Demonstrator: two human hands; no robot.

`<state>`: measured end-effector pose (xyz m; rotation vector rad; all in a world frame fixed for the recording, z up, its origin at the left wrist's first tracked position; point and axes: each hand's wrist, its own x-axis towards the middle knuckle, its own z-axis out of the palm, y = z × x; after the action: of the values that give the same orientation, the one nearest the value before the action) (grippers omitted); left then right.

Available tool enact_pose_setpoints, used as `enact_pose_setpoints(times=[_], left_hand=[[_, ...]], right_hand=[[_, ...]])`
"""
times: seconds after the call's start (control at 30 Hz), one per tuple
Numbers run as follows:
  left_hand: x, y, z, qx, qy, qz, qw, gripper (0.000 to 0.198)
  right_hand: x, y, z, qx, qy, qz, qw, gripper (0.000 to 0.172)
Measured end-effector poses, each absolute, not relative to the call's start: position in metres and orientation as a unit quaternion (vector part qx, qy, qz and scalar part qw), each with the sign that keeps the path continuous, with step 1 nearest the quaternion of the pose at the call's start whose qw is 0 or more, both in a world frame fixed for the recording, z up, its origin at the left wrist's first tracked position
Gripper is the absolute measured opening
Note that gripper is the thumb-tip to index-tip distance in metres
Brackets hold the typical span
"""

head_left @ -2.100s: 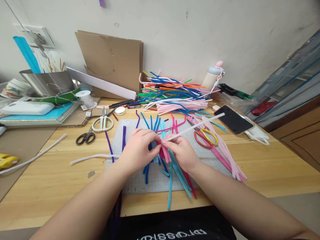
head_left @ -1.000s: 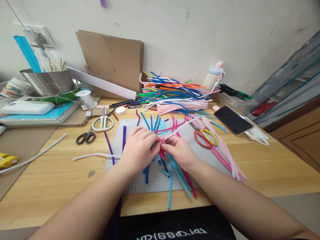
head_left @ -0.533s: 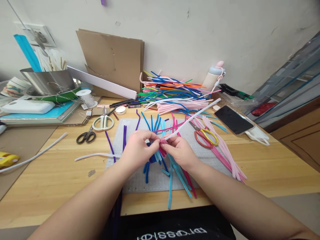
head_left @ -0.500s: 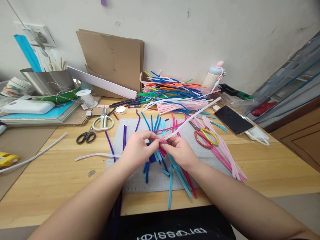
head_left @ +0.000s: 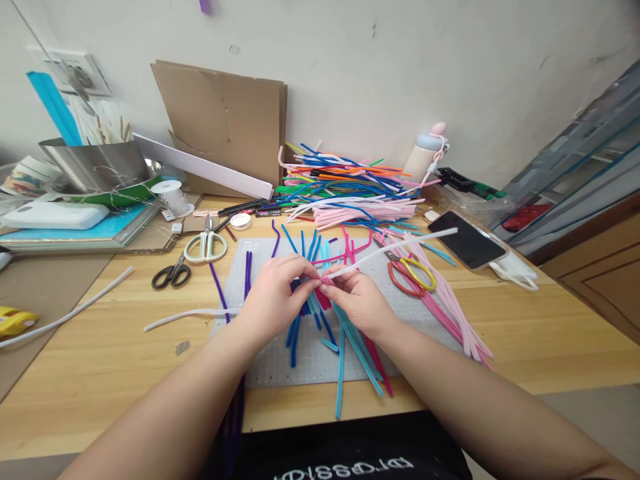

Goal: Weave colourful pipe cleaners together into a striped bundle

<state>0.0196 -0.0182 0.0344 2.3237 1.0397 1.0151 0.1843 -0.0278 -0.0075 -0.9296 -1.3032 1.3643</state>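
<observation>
My left hand (head_left: 277, 290) is closed in a pinch, fingertips meeting those of my right hand (head_left: 361, 303) above the grey cutting mat. Both pinch a pink pipe cleaner (head_left: 326, 279) where it meets a white pipe cleaner (head_left: 407, 247). The white one sticks out to the right past my right hand; a white length (head_left: 187, 316) also shows left of my left wrist. Under the fingers lies a row of blue, light blue and magenta pipe cleaners (head_left: 357, 343), partly hidden by my hands. Whether the pink one wraps the white is too small to tell.
Red-and-yellow-handled scissors (head_left: 413, 275) and pink pipe cleaners (head_left: 457, 313) lie to the right, near a phone (head_left: 469, 240). White-handled scissors (head_left: 206, 247) and black scissors (head_left: 171, 275) are at left. Behind rises a mixed pipe cleaner pile (head_left: 350, 183). The cutting mat (head_left: 270, 363) lies below.
The free right end of the white pipe cleaner has swung down and further right. Its left end has shifted slightly left. Both hands stay pinched at almost the same spot.
</observation>
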Motion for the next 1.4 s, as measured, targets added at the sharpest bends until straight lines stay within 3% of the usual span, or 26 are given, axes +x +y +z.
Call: enact_pose_setpoints(times=[0.43,0.8,0.9,1.1,1.4], left_hand=[[0.017,-0.019,0.041,0.797,0.377,0.343,0.325,0.008],[0.014,-0.011,0.039,0.617,0.396,0.260,0.628,0.013],[0.015,-0.013,0.038,0.618,0.391,0.279,0.622,0.016],[0.016,-0.017,0.039,0.712,0.429,0.295,0.472,0.013],[0.017,-0.017,0.034,0.690,0.393,0.330,0.511,0.016]], right_hand=[[0.186,-0.035,0.004,-0.419,-0.660,0.420,0.461,0.010],[0.185,-0.039,0.001,-0.389,-0.722,0.364,0.441,0.006],[0.185,-0.037,0.001,-0.411,-0.687,0.386,0.458,0.008],[0.187,-0.036,0.000,-0.387,-0.618,0.447,0.518,0.012],[0.187,-0.040,0.002,-0.359,-0.646,0.413,0.532,0.013]])
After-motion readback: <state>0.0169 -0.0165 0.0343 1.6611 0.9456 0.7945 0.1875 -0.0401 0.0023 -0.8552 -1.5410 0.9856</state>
